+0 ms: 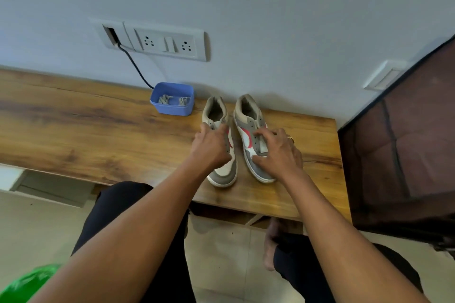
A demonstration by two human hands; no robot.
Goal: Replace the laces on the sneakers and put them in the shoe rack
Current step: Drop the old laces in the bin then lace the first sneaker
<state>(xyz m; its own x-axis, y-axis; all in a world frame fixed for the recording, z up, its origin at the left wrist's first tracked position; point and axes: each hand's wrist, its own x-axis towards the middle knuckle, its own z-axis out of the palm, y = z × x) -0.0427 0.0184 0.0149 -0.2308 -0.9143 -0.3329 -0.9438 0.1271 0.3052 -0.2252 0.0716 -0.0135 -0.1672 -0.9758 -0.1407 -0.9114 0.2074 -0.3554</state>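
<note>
Two grey, white and red sneakers stand side by side on the wooden table (98, 130), toes toward me and with no laces in their eyelets. My left hand (210, 146) grips the left sneaker (222, 172) across its middle. My right hand (279, 152) grips the right sneaker (247, 115) over its tongue and side, thumb at the toe end. Left of the shoes, by the wall, a blue plastic tub (172, 103) holds bundled beige laces (173, 100).
A dark mesh-fronted cabinet (403, 150) stands at the table's right end. A socket panel (160, 40) with a black cable (135, 66) is on the wall behind. My legs are below the table edge; a green bag (27, 283) lies on the floor at lower left.
</note>
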